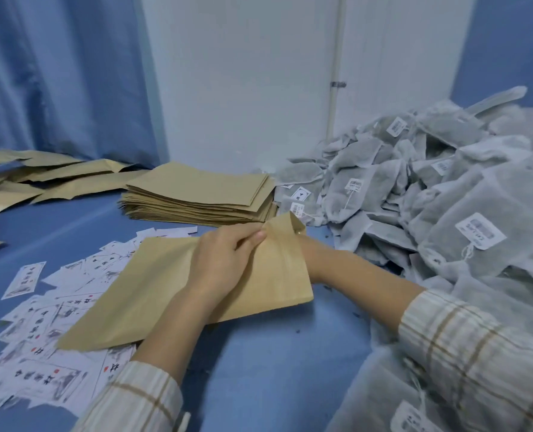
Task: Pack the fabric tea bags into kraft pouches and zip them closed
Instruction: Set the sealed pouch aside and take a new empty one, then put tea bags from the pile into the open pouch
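A flat kraft pouch (pixel 153 294) lies slanted on the blue table in the middle of the head view. My left hand (pixel 224 260) rests on top of it and pinches its upper edge near the mouth. My right hand (pixel 309 254) is mostly hidden behind the pouch's open end; only the wrist and forearm show, and its fingers seem to be inside or behind the mouth. A big heap of grey fabric tea bags (pixel 430 194) with white tags fills the right side.
A stack of empty kraft pouches (pixel 203 194) sits behind my hands. More kraft pouches (pixel 41 179) lie spread at the far left. Printed white labels (pixel 44 322) are scattered at the front left. Blue curtain and white wall stand behind.
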The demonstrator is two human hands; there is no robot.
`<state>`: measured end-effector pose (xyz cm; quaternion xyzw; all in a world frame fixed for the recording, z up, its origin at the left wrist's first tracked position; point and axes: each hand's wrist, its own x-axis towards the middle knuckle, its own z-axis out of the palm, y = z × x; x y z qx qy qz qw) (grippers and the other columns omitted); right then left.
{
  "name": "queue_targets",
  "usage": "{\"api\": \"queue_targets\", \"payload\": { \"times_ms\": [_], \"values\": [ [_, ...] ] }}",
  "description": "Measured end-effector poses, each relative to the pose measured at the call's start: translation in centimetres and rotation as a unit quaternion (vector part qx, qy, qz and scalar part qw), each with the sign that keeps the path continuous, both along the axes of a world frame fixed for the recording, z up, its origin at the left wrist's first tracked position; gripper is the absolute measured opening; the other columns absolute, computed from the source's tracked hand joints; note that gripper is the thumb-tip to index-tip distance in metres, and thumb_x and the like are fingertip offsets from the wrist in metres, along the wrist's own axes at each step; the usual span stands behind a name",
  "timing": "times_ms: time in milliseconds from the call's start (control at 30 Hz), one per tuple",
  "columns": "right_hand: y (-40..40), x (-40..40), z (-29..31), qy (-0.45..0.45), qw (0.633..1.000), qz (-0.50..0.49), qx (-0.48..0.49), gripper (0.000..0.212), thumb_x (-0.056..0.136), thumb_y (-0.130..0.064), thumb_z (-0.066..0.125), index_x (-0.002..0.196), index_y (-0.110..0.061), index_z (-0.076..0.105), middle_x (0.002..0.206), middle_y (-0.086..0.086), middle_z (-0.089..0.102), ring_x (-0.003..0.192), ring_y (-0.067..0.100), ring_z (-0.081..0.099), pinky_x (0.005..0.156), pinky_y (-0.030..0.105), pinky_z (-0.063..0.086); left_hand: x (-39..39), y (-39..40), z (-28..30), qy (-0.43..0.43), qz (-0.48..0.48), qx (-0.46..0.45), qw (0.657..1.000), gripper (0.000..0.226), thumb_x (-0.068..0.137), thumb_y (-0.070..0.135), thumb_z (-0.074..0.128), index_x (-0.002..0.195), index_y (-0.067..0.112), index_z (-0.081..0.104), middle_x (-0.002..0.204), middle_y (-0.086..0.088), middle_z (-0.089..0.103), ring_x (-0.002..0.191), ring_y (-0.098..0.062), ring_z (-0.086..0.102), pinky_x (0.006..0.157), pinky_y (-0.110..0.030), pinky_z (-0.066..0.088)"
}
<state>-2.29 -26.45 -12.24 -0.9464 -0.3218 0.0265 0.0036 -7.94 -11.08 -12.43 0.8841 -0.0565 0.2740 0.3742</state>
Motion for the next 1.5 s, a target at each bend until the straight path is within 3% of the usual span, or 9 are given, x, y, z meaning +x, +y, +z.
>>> {"api": "queue_targets", "payload": {
  "times_ms": [167,300,567,733,1000,1100,1200,1367,1500],
  "values": [
    [-8.0,1.7,1.9,-0.204,0.979,0.018,0.01,0.044,0.08,-0.014,0.048,0.119,-0.028,0.062,0.122,-0.007,0.059,0.114,0.016,0.046,0.093,0.026,0.035,2.4,-1.5,-0.2,0.014,0.041,-0.029,0.999,0.022,0.09,0.035,0.058,0.108,0.03,0.071,0.105,0.006,0.071,0.101,-0.018,0.06,0.082,-0.027,0.042],
    [-11.5,2.7,2.1,-0.175,0.98,-0.09,-0.018,0.062,0.075,-0.04,0.059,0.134,-0.041,0.042,0.146,-0.006,0.033,0.134,0.018,0.024,0.11,0.034,0.016,4.0,-2.8,-0.5,0.023,0.04,-0.027,0.999,0.023,0.091,0.032,0.058,0.11,0.028,0.07,0.108,0.003,0.071,0.103,-0.019,0.059,0.082,-0.025,0.039],
    [-11.3,3.2,0.9,-0.187,0.975,-0.063,-0.097,0.04,0.079,-0.052,0.058,0.117,-0.041,0.057,0.121,-0.012,0.057,0.122,0.012,0.041,0.111,0.035,0.012,4.3,-3.0,-1.6,0.01,-0.004,-0.011,1.0,0.019,0.089,0.029,0.061,0.105,0.033,0.071,0.107,0.013,0.069,0.083,0.016,0.043,0.069,0.006,0.029],
    [-10.1,2.9,1.1,-0.233,0.908,-0.083,0.339,0.02,0.09,-0.034,0.056,0.093,-0.019,0.069,0.079,0.001,0.064,0.082,0.019,0.055,0.076,0.028,0.036,4.4,-2.6,-1.5,-0.006,-0.008,-0.025,1.0,0.019,0.089,0.027,0.062,0.105,0.033,0.071,0.106,0.012,0.07,0.081,0.021,0.043,0.069,0.006,0.03],
    [-7.6,2.3,0.3,0.217,0.668,-0.201,0.683,0.034,0.086,-0.02,0.065,0.11,0.001,0.053,0.08,0.009,0.06,0.054,0.01,0.059,0.043,0.021,0.048,4.3,-2.1,-0.2,-0.019,-0.001,-0.097,0.995,0.017,0.089,0.03,0.062,0.101,0.037,0.07,0.088,0.035,0.057,0.083,0.017,0.049,0.072,0.007,0.028],
    [-5.7,1.9,0.4,0.241,0.702,-0.172,0.648,0.011,0.087,-0.017,0.064,0.086,-0.009,0.058,0.072,0.006,0.059,0.051,0.008,0.059,0.045,0.02,0.048,3.7,-3.2,0.3,-0.039,-0.062,-0.101,0.992,0.025,0.087,0.028,0.064,0.088,0.053,0.064,0.077,0.046,0.056,0.087,0.025,0.05,0.077,0.004,0.031],
    [-3.8,2.0,1.0,0.219,0.757,-0.189,0.585,0.014,0.093,-0.013,0.052,0.096,-0.005,0.064,0.091,0.016,0.066,0.083,0.025,0.062,0.077,0.037,0.052,3.2,-4.2,0.6,-0.052,-0.12,-0.082,0.988,0.03,0.086,0.025,0.065,0.087,0.055,0.063,0.086,0.046,0.059,0.097,0.015,0.055,0.084,-0.003,0.036],
    [-3.3,0.8,2.6,0.351,0.811,-0.146,0.444,0.031,0.099,-0.013,0.04,0.069,-0.013,0.049,0.065,0.002,0.046,0.058,0.012,0.047,0.055,0.019,0.039,3.5,-4.6,0.4,-0.018,-0.116,-0.102,0.988,0.017,0.085,0.03,0.065,0.09,0.046,0.068,0.076,0.041,0.06,0.086,0.022,0.052,0.074,0.002,0.034],
    [-4.2,0.5,3.8,0.144,0.934,-0.091,0.313,0.03,0.092,-0.013,0.051,0.063,-0.02,0.05,0.062,-0.008,0.049,0.053,-0.001,0.048,0.053,0.016,0.038,3.7,-4.0,0.5,-0.019,-0.073,-0.104,0.992,0.013,0.087,0.032,0.064,0.094,0.043,0.069,0.079,0.036,0.062,0.082,0.02,0.051,0.073,0.004,0.032]
  ]
}}
